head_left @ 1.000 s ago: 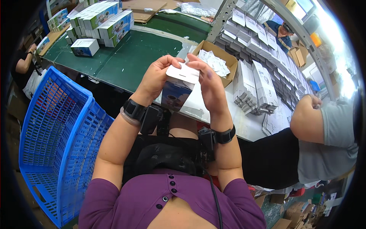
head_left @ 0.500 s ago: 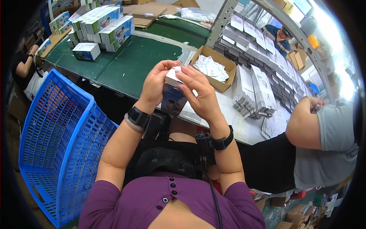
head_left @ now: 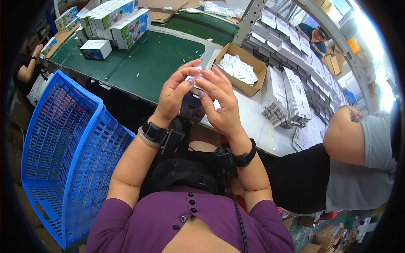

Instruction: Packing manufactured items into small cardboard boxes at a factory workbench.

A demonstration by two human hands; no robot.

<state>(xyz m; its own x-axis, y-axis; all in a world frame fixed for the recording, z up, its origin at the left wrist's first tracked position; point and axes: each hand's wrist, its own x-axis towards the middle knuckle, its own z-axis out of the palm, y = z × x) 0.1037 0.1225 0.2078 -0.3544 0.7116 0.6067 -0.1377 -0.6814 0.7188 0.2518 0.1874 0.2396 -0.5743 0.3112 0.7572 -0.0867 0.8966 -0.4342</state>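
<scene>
Both of my hands hold one small product box (head_left: 192, 107), white on top with a dark blue printed side, in front of my chest. My left hand (head_left: 175, 95) wraps its left side, fingertips on the top flap. My right hand (head_left: 219, 103) covers the right side and the top. Most of the box is hidden behind my fingers. Each wrist carries a black band with a device. The box hangs over the near edge of the green-topped table (head_left: 147, 63).
A blue plastic crate (head_left: 63, 160) stands at my left. An open cardboard carton (head_left: 240, 69) holds white leaflets. Stacks of flat white boxes (head_left: 287, 92) lie to the right, finished boxes (head_left: 114, 21) at the far left. A seated person's arm (head_left: 350, 139) is at my right.
The box came down from held high and tilted to close in front of me. My fingers closed over its top, hiding more of it.
</scene>
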